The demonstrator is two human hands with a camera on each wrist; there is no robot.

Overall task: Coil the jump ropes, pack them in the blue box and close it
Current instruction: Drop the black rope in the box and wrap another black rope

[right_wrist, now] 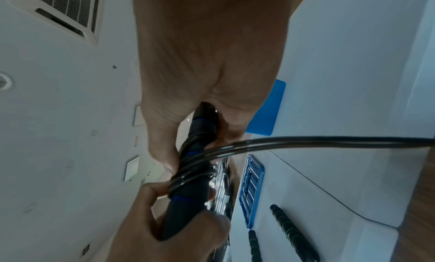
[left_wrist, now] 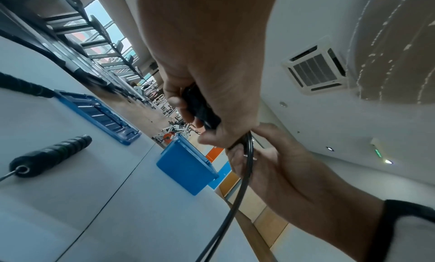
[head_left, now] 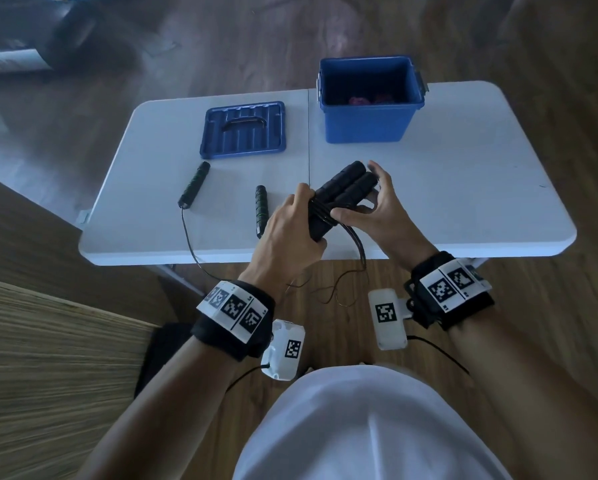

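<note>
Above table (head_left: 463, 161), hands gripping black handles (head_left: 342, 188), cord (head_left: 354, 239) wrapped round

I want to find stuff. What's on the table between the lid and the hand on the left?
In the head view, between the lid and the left hand lies one green-banded rope handle on the table.

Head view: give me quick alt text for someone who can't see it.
Both hands, left hand and right hand, hold a pair of black jump rope handles with cord wound round them over a white table. A second rope's handles lie on the table, beyond them the blue lid and open blue box.
</note>
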